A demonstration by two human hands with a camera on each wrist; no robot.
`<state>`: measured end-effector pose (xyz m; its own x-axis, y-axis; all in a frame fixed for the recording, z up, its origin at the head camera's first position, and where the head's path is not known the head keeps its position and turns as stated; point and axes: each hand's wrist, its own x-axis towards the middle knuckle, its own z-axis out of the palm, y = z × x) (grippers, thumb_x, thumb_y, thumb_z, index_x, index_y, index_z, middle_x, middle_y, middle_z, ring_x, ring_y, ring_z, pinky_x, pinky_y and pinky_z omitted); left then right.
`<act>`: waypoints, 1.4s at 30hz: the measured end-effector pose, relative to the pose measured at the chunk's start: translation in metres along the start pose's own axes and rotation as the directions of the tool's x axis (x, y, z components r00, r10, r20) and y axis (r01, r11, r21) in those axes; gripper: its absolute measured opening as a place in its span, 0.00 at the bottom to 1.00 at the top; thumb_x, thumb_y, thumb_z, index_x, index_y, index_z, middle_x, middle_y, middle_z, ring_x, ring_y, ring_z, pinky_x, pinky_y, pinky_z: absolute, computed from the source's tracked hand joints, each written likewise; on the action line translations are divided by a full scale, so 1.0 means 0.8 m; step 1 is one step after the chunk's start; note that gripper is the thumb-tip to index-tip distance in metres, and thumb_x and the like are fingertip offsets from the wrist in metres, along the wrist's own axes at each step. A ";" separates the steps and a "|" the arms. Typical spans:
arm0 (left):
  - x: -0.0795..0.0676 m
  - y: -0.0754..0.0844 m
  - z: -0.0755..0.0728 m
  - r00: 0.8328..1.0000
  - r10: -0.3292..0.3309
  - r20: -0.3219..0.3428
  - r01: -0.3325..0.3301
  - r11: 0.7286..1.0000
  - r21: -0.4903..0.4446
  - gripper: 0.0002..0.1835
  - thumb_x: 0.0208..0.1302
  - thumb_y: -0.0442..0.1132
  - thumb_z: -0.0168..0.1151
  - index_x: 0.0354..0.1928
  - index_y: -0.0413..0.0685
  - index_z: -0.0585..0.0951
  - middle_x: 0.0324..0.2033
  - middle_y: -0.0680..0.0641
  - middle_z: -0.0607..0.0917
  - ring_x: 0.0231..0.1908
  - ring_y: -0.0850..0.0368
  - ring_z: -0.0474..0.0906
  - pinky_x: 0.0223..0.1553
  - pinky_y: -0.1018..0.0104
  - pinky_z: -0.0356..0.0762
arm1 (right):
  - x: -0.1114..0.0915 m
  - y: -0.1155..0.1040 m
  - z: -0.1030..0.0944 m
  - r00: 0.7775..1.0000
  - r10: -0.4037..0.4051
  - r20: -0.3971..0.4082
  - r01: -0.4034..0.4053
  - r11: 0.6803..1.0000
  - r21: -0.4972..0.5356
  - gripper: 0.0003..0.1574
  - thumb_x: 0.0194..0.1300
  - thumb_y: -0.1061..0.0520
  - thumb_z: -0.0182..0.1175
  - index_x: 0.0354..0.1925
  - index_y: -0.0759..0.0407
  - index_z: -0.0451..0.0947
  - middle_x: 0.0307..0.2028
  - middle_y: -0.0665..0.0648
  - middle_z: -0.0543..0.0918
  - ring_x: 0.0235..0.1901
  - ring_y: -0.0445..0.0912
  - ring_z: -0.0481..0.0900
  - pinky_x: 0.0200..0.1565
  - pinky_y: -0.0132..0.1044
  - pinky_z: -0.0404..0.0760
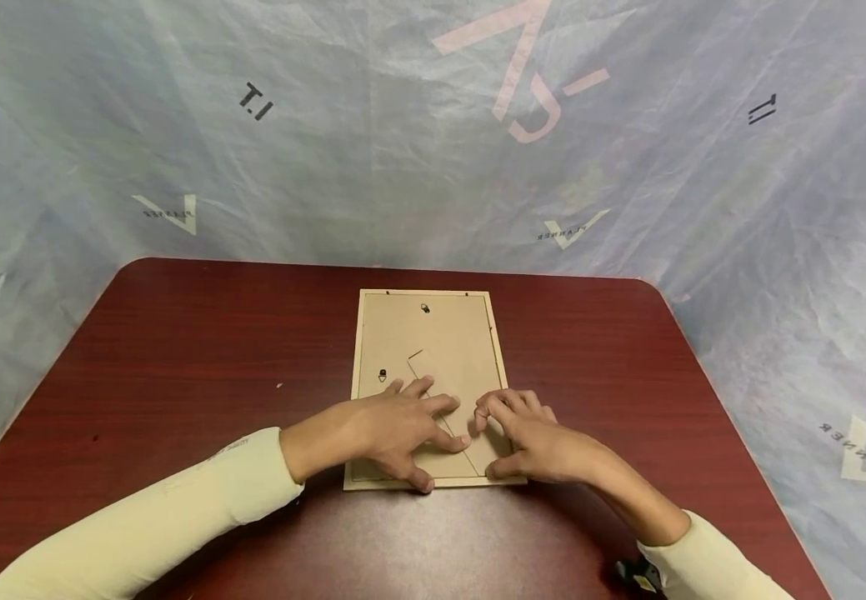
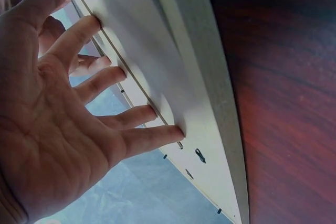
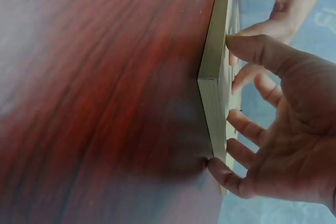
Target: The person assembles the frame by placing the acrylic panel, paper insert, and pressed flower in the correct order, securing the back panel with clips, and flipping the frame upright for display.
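Note:
A picture frame [image 1: 498, 358] lies face down on the table, its tan backing board [image 1: 395, 321] facing up. A narrow stand leg [image 1: 436, 379] lies flat and slanted across the board. My left hand [image 1: 402, 425] rests spread over the board and the leg, its fingertips touching the surface in the left wrist view. Over the near right corner is my right hand [image 1: 545, 442], thumb at the near edge and fingers bent onto the board. The right wrist view shows its little finger by the frame's outer side. Two small black hangers, one a hook [image 1: 382, 375], sit on the board.
The dark red wooden table [image 1: 215, 350] has rounded far corners. A grey printed sheet [image 1: 372, 167] hangs behind and at both sides. Some black object [image 1: 638, 575] shows partly beside the right sleeve at the near edge.

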<state>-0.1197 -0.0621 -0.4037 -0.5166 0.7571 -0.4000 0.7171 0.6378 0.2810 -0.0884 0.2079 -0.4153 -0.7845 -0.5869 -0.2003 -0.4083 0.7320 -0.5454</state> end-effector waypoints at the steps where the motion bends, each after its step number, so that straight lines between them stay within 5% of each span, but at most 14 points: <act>1: 0.000 0.000 0.000 1.000 0.001 0.000 -0.001 1.000 -0.001 0.38 0.71 0.66 0.76 0.81 0.85 0.74 0.91 0.53 0.59 0.91 0.28 0.46 0.85 0.21 0.55 | -0.002 0.000 -0.001 1.000 -0.003 -0.002 0.003 1.000 0.011 0.30 0.65 0.50 0.80 0.56 0.42 0.72 0.71 0.53 0.74 0.73 0.65 0.66 0.62 0.74 0.71; 11: 0.000 0.000 -0.001 1.000 0.000 -0.001 0.000 1.000 -0.008 0.39 0.71 0.66 0.76 0.81 0.84 0.74 0.91 0.52 0.59 0.91 0.29 0.45 0.85 0.22 0.54 | -0.014 0.003 0.006 0.985 -0.144 -0.090 0.134 0.985 -0.111 0.26 0.69 0.56 0.78 0.52 0.49 0.70 0.76 0.63 0.78 0.79 0.68 0.71 0.68 0.75 0.74; 27: -0.001 -0.001 0.002 1.000 -0.011 -0.011 0.011 1.000 -0.014 0.39 0.70 0.66 0.77 0.81 0.85 0.74 0.91 0.53 0.60 0.91 0.30 0.46 0.86 0.23 0.54 | -0.016 0.003 0.012 0.978 -0.186 -0.094 0.161 0.961 -0.226 0.23 0.73 0.53 0.77 0.49 0.48 0.69 0.76 0.65 0.79 0.81 0.73 0.71 0.69 0.75 0.76; 42: -0.001 -0.001 0.002 1.000 0.001 -0.009 -0.001 1.000 -0.007 0.39 0.71 0.66 0.76 0.81 0.85 0.73 0.91 0.53 0.60 0.91 0.28 0.46 0.85 0.22 0.54 | -0.016 -0.012 0.019 0.989 -0.067 -0.133 0.046 0.987 -0.156 0.29 0.69 0.52 0.79 0.47 0.47 0.64 0.76 0.62 0.78 0.79 0.67 0.72 0.61 0.68 0.75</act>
<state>-0.1190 -0.0635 -0.4050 -0.5198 0.7589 -0.3922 0.7142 0.6380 0.2879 -0.0672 0.2031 -0.4200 -0.8104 -0.5835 -0.0531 -0.5120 0.7493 -0.4200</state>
